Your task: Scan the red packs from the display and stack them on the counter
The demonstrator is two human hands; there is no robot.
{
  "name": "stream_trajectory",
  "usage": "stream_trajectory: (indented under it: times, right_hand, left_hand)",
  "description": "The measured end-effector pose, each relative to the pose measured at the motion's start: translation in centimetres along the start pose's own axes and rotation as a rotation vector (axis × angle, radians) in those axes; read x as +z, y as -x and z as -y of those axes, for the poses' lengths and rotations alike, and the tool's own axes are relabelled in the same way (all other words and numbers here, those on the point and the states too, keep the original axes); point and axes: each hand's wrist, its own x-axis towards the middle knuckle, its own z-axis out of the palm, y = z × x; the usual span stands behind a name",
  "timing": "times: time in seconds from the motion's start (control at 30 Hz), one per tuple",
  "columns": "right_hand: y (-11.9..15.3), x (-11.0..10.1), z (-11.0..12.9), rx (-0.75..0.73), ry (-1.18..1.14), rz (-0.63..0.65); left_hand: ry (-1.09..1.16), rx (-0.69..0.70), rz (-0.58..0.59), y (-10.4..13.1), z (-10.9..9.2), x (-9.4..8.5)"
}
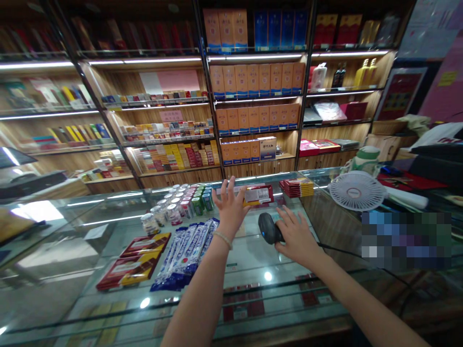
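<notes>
My left hand (pixel 232 208) is over the glass counter with its fingers spread. Its thumb and forefinger are at the left end of a red and yellow chocolate bar (pixel 259 194), whose barcode faces me; whether they touch it is unclear. My right hand (pixel 297 237) is around the handle of a black barcode scanner (pixel 268 228), thumb on the near side and fingers on the far side. The scanner's head points left, and its cable runs out under my wrist to the right. A stack of similar chocolate bars (pixel 297 188) lies beyond, to the right.
Left of my hands lie blue-and-white long packets (pixel 188 253), more chocolate bars (pixel 134 260), and rows of small jars and tubs (pixel 181 202). A white fan (pixel 357 190) and a green-topped jug (pixel 366 156) stand at right. Shelves with boxes (pixel 258 118) line the back wall.
</notes>
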Motion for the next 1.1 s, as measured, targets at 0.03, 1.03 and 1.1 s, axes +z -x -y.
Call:
stream_trajectory:
  times: [0.03,1.03,1.1]
  right_hand:
    - [0.0,-0.1,0.0,0.0,-0.007,-0.013]
    - [0.3,-2.3,0.2,0.251,-0.09,-0.013]
    - [0.3,-2.2,0.2,0.255,-0.09,-0.027]
  left_hand:
    - [0.006,-0.002,0.0,0.0,0.0,0.0]
    - [-0.03,-0.029,-0.061,0.1,0.6,0.4]
    - [-0.028,-0.034,-0.061,0.1,0.6,0.5]
